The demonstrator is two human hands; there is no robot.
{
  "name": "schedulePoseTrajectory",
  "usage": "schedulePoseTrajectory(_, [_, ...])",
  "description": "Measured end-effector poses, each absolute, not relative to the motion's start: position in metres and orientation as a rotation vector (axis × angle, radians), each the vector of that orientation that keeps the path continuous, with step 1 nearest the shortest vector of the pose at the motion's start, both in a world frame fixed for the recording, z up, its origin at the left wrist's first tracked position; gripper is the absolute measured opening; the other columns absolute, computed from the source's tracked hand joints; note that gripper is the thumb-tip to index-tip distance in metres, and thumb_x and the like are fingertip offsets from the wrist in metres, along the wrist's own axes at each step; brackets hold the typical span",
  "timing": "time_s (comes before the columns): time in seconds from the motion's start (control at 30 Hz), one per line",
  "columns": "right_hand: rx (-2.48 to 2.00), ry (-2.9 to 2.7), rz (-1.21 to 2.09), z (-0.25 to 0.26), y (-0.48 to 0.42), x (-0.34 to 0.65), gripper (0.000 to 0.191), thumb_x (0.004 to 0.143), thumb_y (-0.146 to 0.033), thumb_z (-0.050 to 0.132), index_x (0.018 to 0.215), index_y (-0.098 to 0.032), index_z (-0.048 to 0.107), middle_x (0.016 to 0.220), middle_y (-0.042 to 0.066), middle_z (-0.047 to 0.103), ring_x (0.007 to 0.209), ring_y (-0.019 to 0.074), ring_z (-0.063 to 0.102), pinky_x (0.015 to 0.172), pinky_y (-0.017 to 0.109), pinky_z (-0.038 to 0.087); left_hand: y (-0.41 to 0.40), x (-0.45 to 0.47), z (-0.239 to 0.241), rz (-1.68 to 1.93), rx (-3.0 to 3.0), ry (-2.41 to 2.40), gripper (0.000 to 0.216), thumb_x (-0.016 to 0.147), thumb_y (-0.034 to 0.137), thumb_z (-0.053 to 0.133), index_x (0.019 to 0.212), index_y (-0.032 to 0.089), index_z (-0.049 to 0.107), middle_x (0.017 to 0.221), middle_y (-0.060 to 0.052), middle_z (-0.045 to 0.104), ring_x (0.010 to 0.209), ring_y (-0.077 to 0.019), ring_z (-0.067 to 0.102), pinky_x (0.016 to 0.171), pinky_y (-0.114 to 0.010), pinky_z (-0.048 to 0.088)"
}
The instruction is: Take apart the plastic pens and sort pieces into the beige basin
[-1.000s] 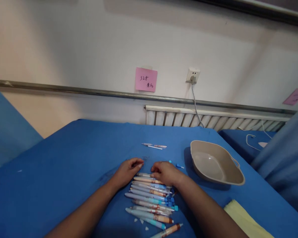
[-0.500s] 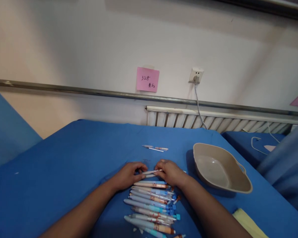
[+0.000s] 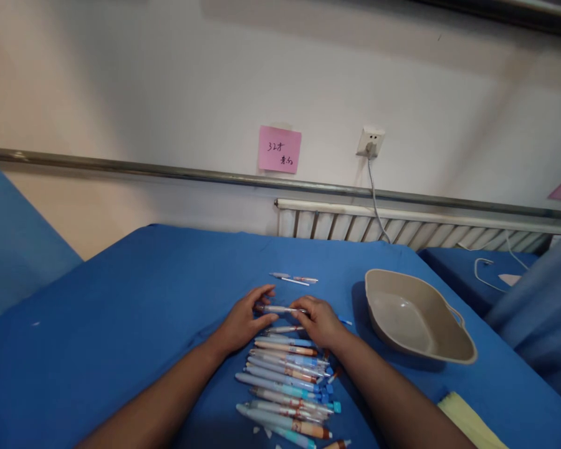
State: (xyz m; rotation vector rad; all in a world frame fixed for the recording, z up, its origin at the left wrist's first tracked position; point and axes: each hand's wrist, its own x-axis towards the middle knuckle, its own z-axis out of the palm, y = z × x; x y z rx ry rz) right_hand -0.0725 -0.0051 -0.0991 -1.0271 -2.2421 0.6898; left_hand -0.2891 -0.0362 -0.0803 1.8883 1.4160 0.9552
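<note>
My right hand [image 3: 318,319] pinches the right end of a pale pen [image 3: 278,309], which lies level above the blue sheet. At the pen's left end, my left hand [image 3: 245,318] has its thumb and fingers apart around the tip. Whether a curled finger touches the tip is hard to see. Just below both hands, another pale pen [image 3: 285,329] lies partly behind my right hand. Below it runs a column of several pens [image 3: 285,378] in blue, orange and clear plastic, laid side by side. Farther back are the separated pen parts [image 3: 305,279] and a thin white refill [image 3: 294,282].
A beige plastic basin [image 3: 418,318] stands to the right on the blue-covered table [image 3: 121,312]. Yellow cloth [image 3: 467,421] lies near the front right. Behind the table are a radiator [image 3: 355,221] and a socket [image 3: 371,142] with a plugged-in cord.
The pen in my right hand has moved slightly up and away from the column. My left fingers have spread from a closed grip, and a second pen below now shows more clearly.
</note>
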Motion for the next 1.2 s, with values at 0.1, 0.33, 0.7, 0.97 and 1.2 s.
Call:
schedulePoseTrajectory(0.1, [-1.008,-2.248,0.683,-0.099,-0.006,-0.072,0.017,0.09,-0.025,0.05,0.099,-0.021,0.064,0.094,0.002,0.066,0.088,0.0141,0.059,0.079,0.024,0.043,-0.035,-0.289,-0.084,0.934,1.837,1.407,0.034,0.084,0.041,0.05,0.106,0.018,0.061,0.09,-0.004,0.068,0.081,-0.0184,0.062,0.077,-0.029,0.049])
schedulePoseTrajectory(0.33, [-1.04,-2.274,0.629,-0.1,-0.004,-0.07,0.017,0.089,-0.024,0.051,0.099,-0.021,0.064,0.093,0.003,0.065,0.088,0.0151,0.06,0.079,0.025,0.043,-0.033,-0.293,-0.083,0.979,1.891,1.389,0.052,0.077,0.04,0.059,0.124,0.019,0.051,0.106,-0.007,0.064,0.094,-0.0208,0.059,0.083,-0.032,0.047])
schedulePoseTrajectory(0.7, [-1.077,-2.277,0.621,-0.099,-0.003,-0.068,0.017,0.09,-0.024,0.05,0.101,-0.022,0.063,0.096,0.003,0.065,0.089,0.0152,0.059,0.08,0.025,0.043,-0.031,-0.295,-0.088,0.858,1.975,1.347,0.034,0.082,0.039,0.053,0.11,0.021,0.062,0.103,-0.005,0.067,0.093,-0.0192,0.061,0.085,-0.03,0.046])
schedulePoseTrajectory(0.97, [-1.181,-2.252,0.559,-0.11,0.018,-0.049,0.016,0.088,-0.021,0.052,0.1,-0.021,0.062,0.097,0.004,0.063,0.091,0.0161,0.058,0.081,0.026,0.042,-0.024,-0.308,-0.086,0.808,1.913,1.473,0.03,0.084,0.04,0.049,0.098,0.02,0.066,0.097,-0.004,0.07,0.089,-0.0212,0.063,0.081,-0.03,0.048])
schedulePoseTrajectory(1.2, [-1.288,-2.056,0.677,-0.109,0.016,-0.059,0.018,0.088,-0.031,0.049,0.097,-0.02,0.059,0.082,0.001,0.065,0.072,0.0149,0.059,0.066,0.024,0.042,-0.024,-0.301,-0.09,0.865,1.851,1.493,0.03,0.083,0.041,0.051,0.1,0.02,0.066,0.098,-0.004,0.07,0.09,-0.0211,0.063,0.082,-0.03,0.048])
